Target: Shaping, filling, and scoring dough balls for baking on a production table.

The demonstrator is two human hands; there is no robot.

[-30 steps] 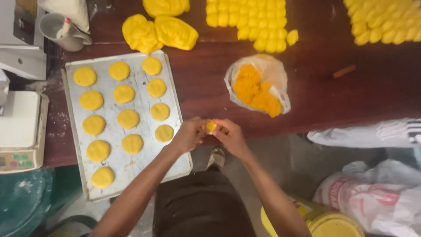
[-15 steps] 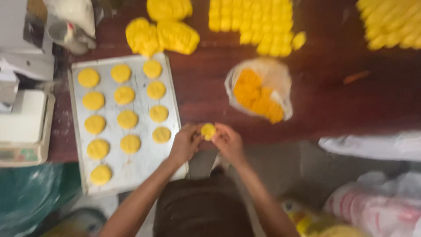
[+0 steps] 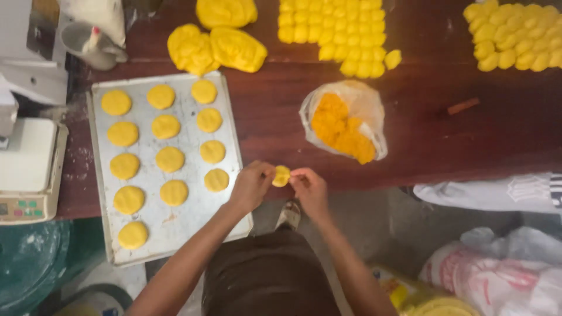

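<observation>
Both hands, left point(image 3: 250, 186) and right point(image 3: 308, 188), pinch one small dough disc point(image 3: 281, 175) by its rim. Looks soft, light (dents easily), so hold the edges gently.

A metal baking tray point(image 3: 99, 193) lay at the left with rows of flattened yellow rounds point(image 3: 170, 159). A white scale point(image 3: 26, 169) stood left of it. Yellow dough lumps point(image 3: 216, 48) and rows of small dough pieces point(image 3: 336, 29) sat far back, a plastic bag of orange filling point(image 3: 342, 123) nearer.
</observation>
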